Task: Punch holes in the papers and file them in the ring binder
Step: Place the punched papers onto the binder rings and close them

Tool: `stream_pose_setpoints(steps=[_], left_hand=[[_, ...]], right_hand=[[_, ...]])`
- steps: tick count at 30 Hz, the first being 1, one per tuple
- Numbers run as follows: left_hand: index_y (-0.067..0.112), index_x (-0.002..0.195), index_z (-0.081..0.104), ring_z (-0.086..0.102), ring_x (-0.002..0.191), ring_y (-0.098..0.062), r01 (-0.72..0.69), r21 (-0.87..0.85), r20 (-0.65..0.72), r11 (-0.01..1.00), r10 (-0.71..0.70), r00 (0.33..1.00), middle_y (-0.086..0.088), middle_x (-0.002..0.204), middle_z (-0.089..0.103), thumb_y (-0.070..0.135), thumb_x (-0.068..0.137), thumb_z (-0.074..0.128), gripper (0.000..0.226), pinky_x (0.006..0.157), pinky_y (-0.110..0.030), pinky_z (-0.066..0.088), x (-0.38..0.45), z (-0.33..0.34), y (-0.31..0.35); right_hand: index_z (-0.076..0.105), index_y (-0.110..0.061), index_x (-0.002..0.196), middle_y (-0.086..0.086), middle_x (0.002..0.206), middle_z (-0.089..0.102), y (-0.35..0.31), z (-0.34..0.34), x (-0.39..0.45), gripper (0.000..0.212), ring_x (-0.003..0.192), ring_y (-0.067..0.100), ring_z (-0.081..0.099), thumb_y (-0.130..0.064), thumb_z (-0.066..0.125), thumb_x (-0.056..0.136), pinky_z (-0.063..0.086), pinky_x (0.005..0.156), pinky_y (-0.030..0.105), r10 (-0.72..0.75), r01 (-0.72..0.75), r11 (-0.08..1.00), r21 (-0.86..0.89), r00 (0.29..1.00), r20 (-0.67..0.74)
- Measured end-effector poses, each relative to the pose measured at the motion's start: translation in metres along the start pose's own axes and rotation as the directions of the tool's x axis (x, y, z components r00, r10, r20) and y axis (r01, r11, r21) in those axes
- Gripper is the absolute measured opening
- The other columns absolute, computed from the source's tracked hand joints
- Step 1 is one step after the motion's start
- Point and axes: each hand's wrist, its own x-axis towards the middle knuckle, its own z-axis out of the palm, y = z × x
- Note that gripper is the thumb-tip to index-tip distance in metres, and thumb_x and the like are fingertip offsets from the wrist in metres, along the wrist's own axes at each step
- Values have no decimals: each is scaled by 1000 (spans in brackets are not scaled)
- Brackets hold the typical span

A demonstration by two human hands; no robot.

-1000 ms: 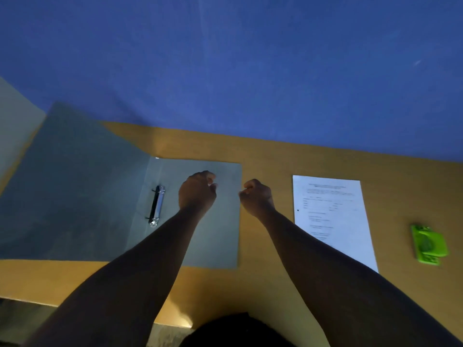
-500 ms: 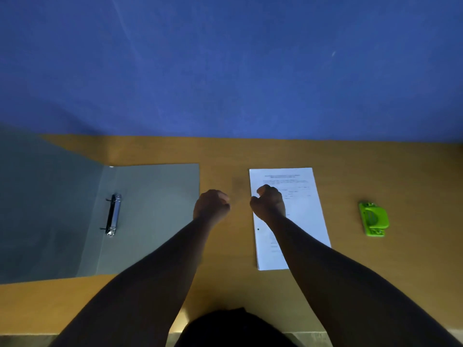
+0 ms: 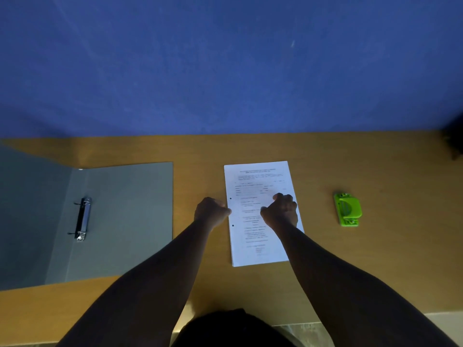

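Both hands were curled into fists: left hand (image 3: 211, 212) beside the white printed paper stack (image 3: 258, 236), right hand (image 3: 280, 212) over it, neither visibly gripping.

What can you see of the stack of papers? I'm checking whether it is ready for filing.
The stack of papers is white, printed with small blurred text, and lies flat on the wooden desk between the open ring binder and the green hole punch. Two dark holes show near its left edge. The right hand rests curled on the sheet; the left hand meets its left edge.
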Motion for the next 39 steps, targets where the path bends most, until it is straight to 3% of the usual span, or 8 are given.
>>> stream_pose_setpoints(steps=[2, 6, 8, 17, 21, 27, 34, 39], left_hand=[[21, 67, 55, 73, 85, -23, 28, -1, -17, 1000, -28, 999, -1, 83, 72, 19, 82, 73, 23, 76, -33, 58, -1, 7, 4], [10, 70, 67, 66, 62, -19, 105, -3, -76, 995, -105, 992, -1, 71, 71, 15, 76, 69, 9, 50, -24, 44, -1, 21, 14], [11, 64, 59, 56, 51, -17, 125, 8, -91, 992, -124, 988, 0, 65, 66, 13, 75, 67, 13, 46, -20, 35, -2, 21, 14], [11, 84, 64, 68, 67, -16, 148, -98, -77, 984, -156, 985, 1, 82, 70, 25, 77, 77, 20, 50, -21, 47, -5, 25, 18], [10, 91, 64, 66, 72, -14, 168, -121, -64, 978, -177, 982, 2, 88, 69, 28, 76, 78, 27, 61, -26, 55, -3, 28, 17], [14, 93, 59, 62, 75, -14, 128, -136, -36, 982, -134, 990, 1, 95, 65, 28, 80, 80, 27, 66, -26, 55, -4, 35, 20], [12, 105, 64, 62, 77, -14, 117, -212, 5, 970, -119, 993, -5, 117, 69, 22, 83, 77, 27, 55, -20, 45, -2, 37, 22], [16, 96, 61, 62, 93, -21, 137, -346, 61, 928, -123, 990, -5, 122, 68, 16, 83, 78, 21, 70, -27, 48, -5, 40, 26]], right_hand=[[46, -14, 133, 6, 134, 45, 10, -1, 1, 51, 125, 25, 42, -27, 61, 86, 45, 96, 41, -3, 4, 1000, -18, 999, 41], [43, -14, 134, 6, 135, 45, 24, -5, 4, 52, 124, 25, 46, -26, 59, 86, 44, 99, 38, -41, 44, 998, -53, 997, 59], [43, -13, 133, 7, 132, 48, 22, -7, 4, 52, 121, 26, 49, -27, 60, 86, 45, 99, 38, -64, 68, 996, -64, 995, 75], [43, -13, 132, 9, 130, 51, 14, -15, 4, 52, 121, 28, 51, -25, 60, 85, 44, 100, 38, -82, 96, 988, -121, 990, 117], [42, -13, 132, 9, 130, 50, 13, -17, 4, 52, 122, 28, 51, -26, 61, 85, 42, 100, 38, -78, 96, 986, -135, 988, 130], [42, -13, 130, 9, 129, 50, 12, -19, 6, 51, 120, 27, 52, -29, 62, 86, 44, 99, 38, -79, 100, 983, -151, 987, 137], [42, -12, 131, 10, 131, 50, 14, -22, 8, 51, 122, 29, 50, -29, 61, 86, 42, 100, 39, -78, 99, 983, -155, 988, 136], [44, -13, 128, 9, 129, 52, 17, -21, 9, 50, 120, 28, 52, -29, 63, 85, 44, 101, 40, -83, 99, 986, -133, 989, 121]])
